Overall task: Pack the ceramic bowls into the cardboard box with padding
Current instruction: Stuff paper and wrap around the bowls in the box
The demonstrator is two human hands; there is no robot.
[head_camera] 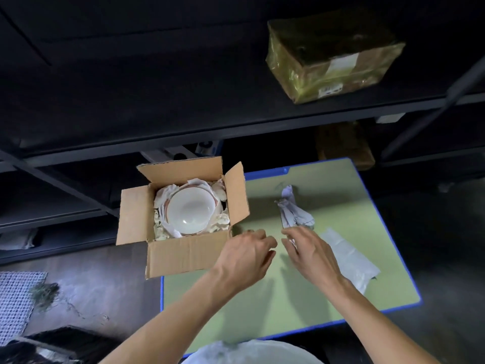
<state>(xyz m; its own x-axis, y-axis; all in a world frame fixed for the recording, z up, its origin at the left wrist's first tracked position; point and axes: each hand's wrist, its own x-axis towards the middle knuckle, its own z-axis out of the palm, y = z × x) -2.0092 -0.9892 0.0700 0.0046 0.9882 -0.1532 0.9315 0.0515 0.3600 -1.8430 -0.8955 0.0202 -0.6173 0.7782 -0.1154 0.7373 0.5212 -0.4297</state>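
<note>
An open cardboard box (183, 254) stands at the left edge of a green mat (301, 306). Inside it a white ceramic bowl (191, 210) sits upright, with crumpled paper and pale padding chips around it. On the mat lie a twisted wad of paper (291, 206) and a flat paper sheet (351, 258). My left hand (246, 254) hovers just right of the box's front corner, fingers loosely curled and holding nothing. My right hand (311, 254) is beside it, with relaxed fingertips at the near end of the twisted wad. A scrap of paper shows under those fingers.
A dark metal shelf rack stands behind the mat, with a parcel in yellowish wrap (333, 56) on its upper shelf. A white mesh sheet (15, 298) lies on the floor at the left. A white rounded object (252, 353) is at the bottom edge.
</note>
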